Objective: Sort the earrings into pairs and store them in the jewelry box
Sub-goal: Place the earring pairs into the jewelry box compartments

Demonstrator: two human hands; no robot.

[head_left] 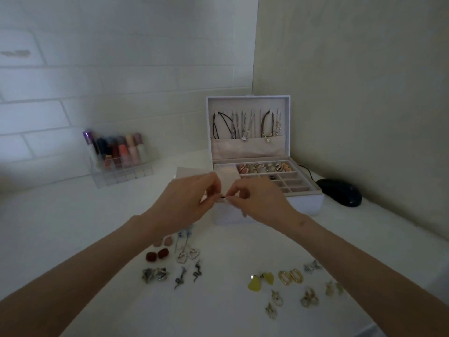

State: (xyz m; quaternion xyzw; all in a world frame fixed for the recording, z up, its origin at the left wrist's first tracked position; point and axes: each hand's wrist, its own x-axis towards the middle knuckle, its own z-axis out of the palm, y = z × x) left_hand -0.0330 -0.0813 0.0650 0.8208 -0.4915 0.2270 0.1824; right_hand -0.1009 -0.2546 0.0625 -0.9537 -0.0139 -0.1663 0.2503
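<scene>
Both hands meet above the counter (73, 227), right in front of the open jewelry box (308, 203). The left grip (184, 203) and the right grip (257, 200) are each closed to a fingertip pinch, thumb against forefinger. Together they hold one small dark piece (223, 197), too small to make out further. The other fingers are curled in.

The jewelry box stands at the far right corner of the counter, near the two walls. Its lid (247, 103) is upright, with necklaces (243, 125) hanging inside. The back row of the divided tray (298, 183) holds small jewelry (262, 167); the compartments nearer the front look mostly bare.

Earrings lie in pairs towards the near edge of the counter, in two groups. On the left are a red pair (157, 254), a heart pair (188, 254), a snake pair (188, 276) and a silver pair (155, 274). On the right are a yellow pair (261, 280), gold oval hoops (290, 277) and several smaller pairs.

A clear rack of nail polish bottles (121, 156) stands by the back wall on the left. A black computer mouse (340, 192) lies just right of the box.
</scene>
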